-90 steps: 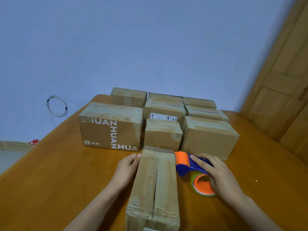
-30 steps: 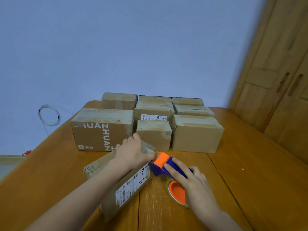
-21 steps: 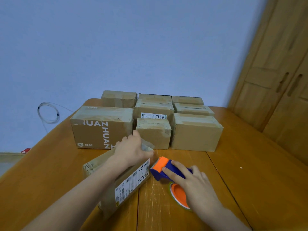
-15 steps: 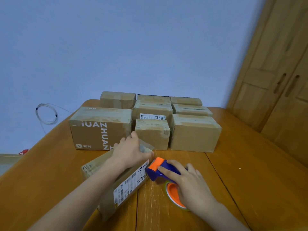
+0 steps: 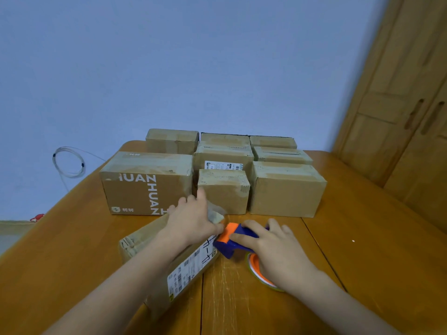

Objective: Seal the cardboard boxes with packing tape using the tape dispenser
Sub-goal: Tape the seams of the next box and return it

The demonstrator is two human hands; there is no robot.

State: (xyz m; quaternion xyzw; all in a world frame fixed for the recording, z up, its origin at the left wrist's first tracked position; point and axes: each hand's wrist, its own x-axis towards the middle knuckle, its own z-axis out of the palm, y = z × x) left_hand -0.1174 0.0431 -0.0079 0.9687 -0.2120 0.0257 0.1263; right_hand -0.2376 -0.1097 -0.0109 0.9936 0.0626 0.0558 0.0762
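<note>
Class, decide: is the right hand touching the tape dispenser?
Touching. The head view shows the right hand lying over the tape dispenser, fingers wrapped on its blue body.

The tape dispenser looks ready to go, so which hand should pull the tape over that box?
The right hand: it already grips the tape dispenser, whose orange head sits against the near box. The left hand is busy pressing that box's top.

Big box showing white "HUAN" across its front and "ZHUAN" running down it, "转转" sitting beside a small green logo at its lower left, white shipping label on the near box carrying barcodes and handwritten strokes too blurred to read, middle box label too small to read.
</note>
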